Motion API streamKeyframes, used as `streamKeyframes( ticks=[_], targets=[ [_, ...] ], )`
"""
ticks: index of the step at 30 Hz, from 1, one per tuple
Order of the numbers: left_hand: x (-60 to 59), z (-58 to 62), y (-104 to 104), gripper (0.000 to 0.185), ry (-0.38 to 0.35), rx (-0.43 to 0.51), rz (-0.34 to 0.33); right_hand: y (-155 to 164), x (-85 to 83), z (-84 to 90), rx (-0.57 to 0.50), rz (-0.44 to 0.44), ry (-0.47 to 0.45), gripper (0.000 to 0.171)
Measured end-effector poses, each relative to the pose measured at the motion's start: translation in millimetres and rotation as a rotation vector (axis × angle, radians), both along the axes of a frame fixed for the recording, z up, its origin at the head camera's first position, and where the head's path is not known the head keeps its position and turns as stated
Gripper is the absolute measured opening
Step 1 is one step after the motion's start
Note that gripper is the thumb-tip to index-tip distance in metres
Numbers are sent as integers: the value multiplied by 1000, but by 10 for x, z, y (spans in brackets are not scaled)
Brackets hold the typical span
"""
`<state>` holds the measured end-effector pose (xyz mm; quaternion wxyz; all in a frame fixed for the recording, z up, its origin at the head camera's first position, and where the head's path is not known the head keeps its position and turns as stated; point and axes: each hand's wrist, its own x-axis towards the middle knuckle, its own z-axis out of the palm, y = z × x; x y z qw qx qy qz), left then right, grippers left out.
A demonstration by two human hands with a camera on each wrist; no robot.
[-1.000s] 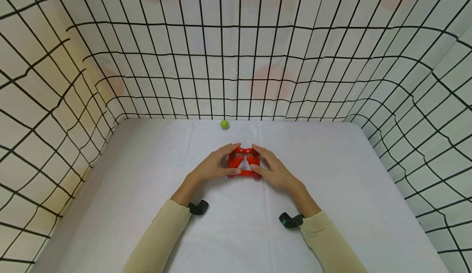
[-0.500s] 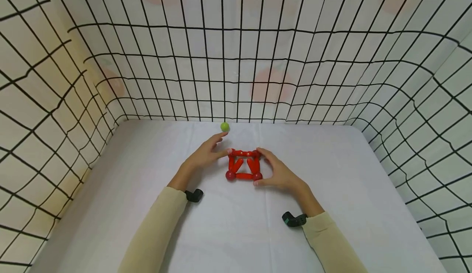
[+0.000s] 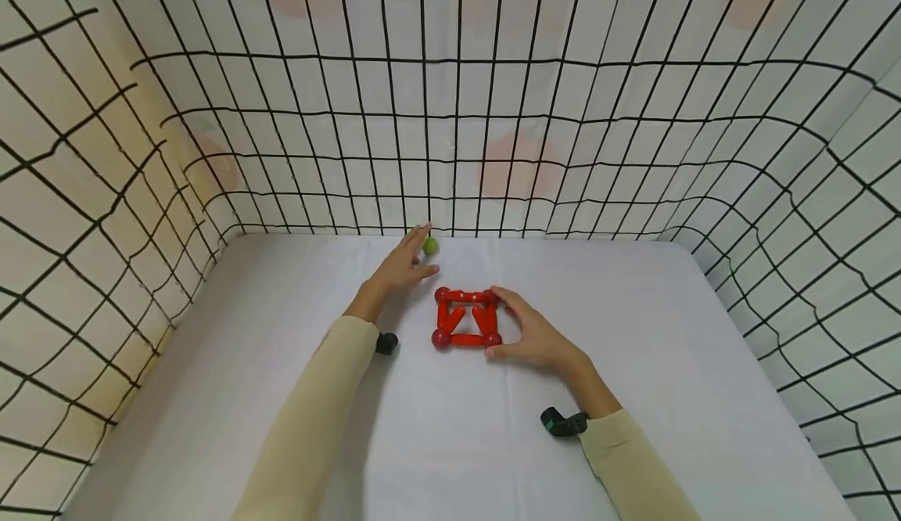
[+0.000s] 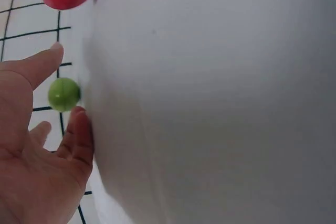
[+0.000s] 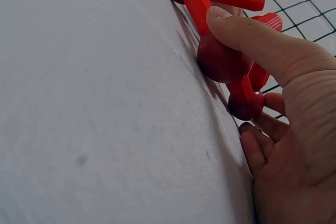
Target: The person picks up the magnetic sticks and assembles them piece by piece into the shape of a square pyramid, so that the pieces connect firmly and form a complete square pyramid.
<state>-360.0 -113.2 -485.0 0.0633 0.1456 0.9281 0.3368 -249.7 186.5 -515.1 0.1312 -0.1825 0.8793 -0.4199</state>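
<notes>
A red ball-and-stick toy frame lies on the white tabletop, with red balls at its corners and two sticks slanting inward. My right hand holds its right side: the thumb is on the near ball and the fingertips are at the far one, as the right wrist view also shows with the near ball under the thumb. Behind the frame, my left hand reaches to a small green ball. Thumb and fingers stand apart around the green ball in the left wrist view, with gaps still visible.
A black wire grid rises along the back and both sides of the table. The green ball sits close to the back grid. A small dark camera is strapped to each wrist.
My left hand has let go of the frame's left side and moved away to the far green ball. My right hand has stayed at the frame's right side, its thumb shifting to the near corner.
</notes>
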Motion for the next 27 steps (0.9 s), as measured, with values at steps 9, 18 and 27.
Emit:
streamKeyframes(
  ticks=[9, 18, 27],
  targets=[
    [-42, -19, 102, 58, 55, -84, 59, 9, -11, 8, -1, 21, 3, 110],
    [187, -66, -43, 38, 52, 127, 107, -2, 5, -1, 4, 15, 3, 111],
    [529, 37, -38, 47, 110, 314, 63, -18, 15, 23, 17, 3, -3, 111]
  ],
)
